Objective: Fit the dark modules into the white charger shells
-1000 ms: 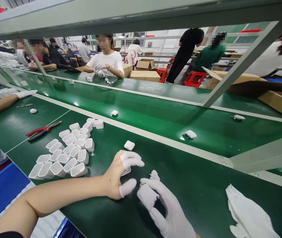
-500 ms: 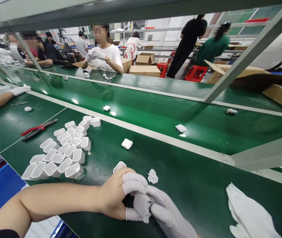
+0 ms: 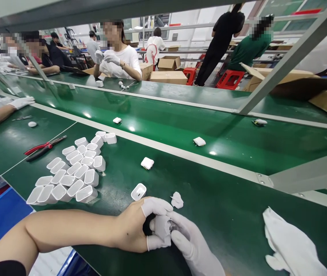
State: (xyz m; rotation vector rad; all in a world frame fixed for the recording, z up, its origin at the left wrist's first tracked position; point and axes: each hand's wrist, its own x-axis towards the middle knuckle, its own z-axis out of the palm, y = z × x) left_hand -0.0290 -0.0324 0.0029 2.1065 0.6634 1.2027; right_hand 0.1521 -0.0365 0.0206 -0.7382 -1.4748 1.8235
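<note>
My left hand (image 3: 136, 226), bare with white finger covers, is closed around a small white-wrapped part (image 3: 162, 229) near the table's front edge. My right hand (image 3: 194, 241), in a white glove, pinches that part's right edge, which looks ragged. Its inner side is hidden by my fingers. Just beyond my left hand lies an open white plastic casing (image 3: 138, 192) with a small dark slot inside. A crumpled white scrap (image 3: 177, 200) rests beyond my fingertips. Farther off sits another white-wrapped part (image 3: 147, 163).
Several white casings (image 3: 74, 168) stand grouped at left, beside red-and-black pliers (image 3: 45, 148). A white glove (image 3: 290, 243) lies at right. White-covered parts (image 3: 199, 141) are on the green conveyor belt (image 3: 163, 126). A metal post (image 3: 310, 172) rises at right. A co-worker's gloved hand (image 3: 22, 102) is at far left.
Parts on the belt have moved left. My left hand has shifted slightly, showing more of the casing beyond it. My right fingers have shifted a little along the held part's edge.
</note>
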